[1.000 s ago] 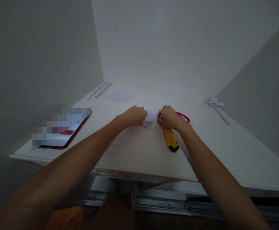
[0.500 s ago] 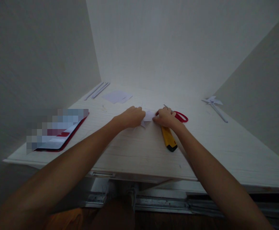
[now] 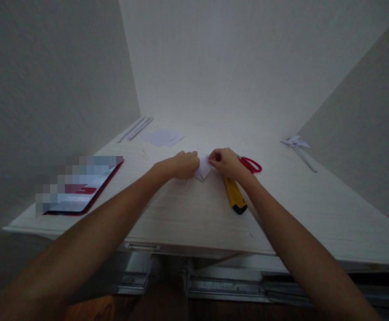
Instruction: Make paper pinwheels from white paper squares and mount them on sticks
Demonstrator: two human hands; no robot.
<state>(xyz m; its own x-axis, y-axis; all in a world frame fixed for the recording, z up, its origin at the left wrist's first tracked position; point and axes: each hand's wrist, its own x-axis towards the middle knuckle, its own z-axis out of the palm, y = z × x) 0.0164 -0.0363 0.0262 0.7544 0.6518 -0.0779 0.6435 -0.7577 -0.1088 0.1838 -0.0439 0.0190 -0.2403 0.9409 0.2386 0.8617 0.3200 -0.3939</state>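
A white tabletop (image 3: 187,214) fills the middle of the view, standing against pale walls; the dim space beneath its front edge holds metal rails (image 3: 227,285) (too dark to tell what else is in there). On the left lies a tablet (image 3: 80,203) seated in a red cover (image 3: 97,197), part of its screen blurred.

The person's two hands are near each other yet apart. The left hand (image 3: 185,165), fingers curled down, presses and grips the left side of a small folded white paper (image 3: 202,171) on the tabletop; the right hand (image 3: 226,162) pinches its upper right edge between thumb and fingertips.

Loose white sheets (image 3: 161,137) overlap farther back, left of centre, and a paper pinwheel (image 3: 296,141) lies by the right wall. A yellow tool (image 3: 235,196) with a black end reaches under the right hand. Rolled paper sticks (image 3: 140,129) rest at the back left, and red-handled scissors (image 3: 260,169) sit just beyond the right wrist.
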